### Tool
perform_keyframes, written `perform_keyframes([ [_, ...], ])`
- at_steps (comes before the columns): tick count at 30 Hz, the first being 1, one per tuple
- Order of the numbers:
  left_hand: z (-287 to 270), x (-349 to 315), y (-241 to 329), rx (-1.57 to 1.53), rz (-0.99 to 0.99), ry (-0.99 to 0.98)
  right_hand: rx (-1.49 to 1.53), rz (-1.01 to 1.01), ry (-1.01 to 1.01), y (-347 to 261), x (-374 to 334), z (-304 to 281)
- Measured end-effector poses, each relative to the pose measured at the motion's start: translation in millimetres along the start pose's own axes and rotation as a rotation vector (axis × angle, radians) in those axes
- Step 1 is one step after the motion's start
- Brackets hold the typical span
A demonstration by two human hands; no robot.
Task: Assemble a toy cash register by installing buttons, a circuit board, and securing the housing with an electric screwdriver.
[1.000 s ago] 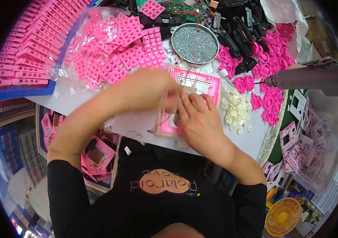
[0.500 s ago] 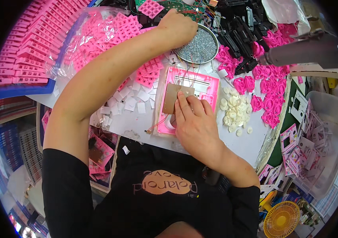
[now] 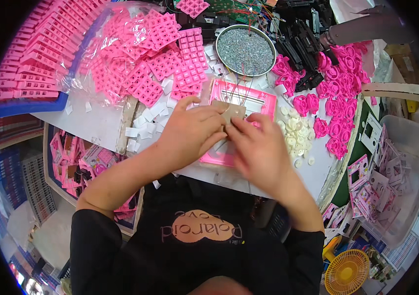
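A pink plastic housing point(image 3: 268, 104) lies on the table in front of me, with a small brown board point(image 3: 234, 111) and thin wires on it. Over the housing's left side, my left hand point(image 3: 189, 132) has its fingertips drawn together at the board's edge; whatever they pinch is too small to make out. My right hand point(image 3: 264, 150), slightly blurred, is closed with its fingertips meeting the left ones at the board. What it grips is hidden. A thin dark rod point(image 3: 249, 189) shows just below the right hand; its kind is unclear. Beyond the housing stands a round metal dish point(image 3: 246, 51) of small screws.
Pink keypad pieces point(image 3: 158, 64) lie partly in a clear bag at the far left. White paper bits point(image 3: 143, 129) are scattered left of the housing. Cream discs point(image 3: 295, 132), pink rings point(image 3: 337, 118) and black plastic parts point(image 3: 303, 49) lie to the right. A grey lamp-like arm point(image 3: 367, 28) reaches in.
My left hand has come back from the screw dish to the board. My right hand, flat on the board before, has lifted its palm and closed its fingers. The thin rod has appeared.
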State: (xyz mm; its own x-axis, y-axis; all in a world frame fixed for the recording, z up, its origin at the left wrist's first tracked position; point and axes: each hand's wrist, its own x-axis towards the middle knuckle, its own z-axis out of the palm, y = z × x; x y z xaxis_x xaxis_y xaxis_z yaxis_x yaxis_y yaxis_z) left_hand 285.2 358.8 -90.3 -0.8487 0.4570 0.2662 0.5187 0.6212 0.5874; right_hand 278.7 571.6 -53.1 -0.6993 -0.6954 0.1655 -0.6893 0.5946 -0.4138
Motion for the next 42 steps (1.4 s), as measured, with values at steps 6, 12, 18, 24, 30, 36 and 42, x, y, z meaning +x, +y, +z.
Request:
perform_keyframes([
  [6, 5, -2, 7, -0.021, 0.028, -0.06, 0.463, 0.07, 1.137, 100, 53, -127],
  [12, 5, -9, 4, -0.067, -0.022, -0.009, 0.824, 0.124, 0.452, 89, 71, -136],
  [18, 15, -17, -6, -0.097, -0.044, 0.075, 1.403, -0.124, 0.358, 15, 55, -35],
  [24, 17, -15, -3, -0.103, -0.052, 0.14, 1.431, -0.151, 0.453, -11, 45, -4],
  [30, 20, -16, -8, -0.126, -0.049, 0.138, 1.482, -0.149, 0.412, -9, 47, 6],
  [36, 7, -14, 4, -0.078, -0.085, 0.061, 1.394, -0.056, 0.409, -14, 38, 6],
  [42, 12, -11, -3, -0.042, -0.04, 0.07, 1.316, -0.038, 0.372, -17, 34, 12],
])
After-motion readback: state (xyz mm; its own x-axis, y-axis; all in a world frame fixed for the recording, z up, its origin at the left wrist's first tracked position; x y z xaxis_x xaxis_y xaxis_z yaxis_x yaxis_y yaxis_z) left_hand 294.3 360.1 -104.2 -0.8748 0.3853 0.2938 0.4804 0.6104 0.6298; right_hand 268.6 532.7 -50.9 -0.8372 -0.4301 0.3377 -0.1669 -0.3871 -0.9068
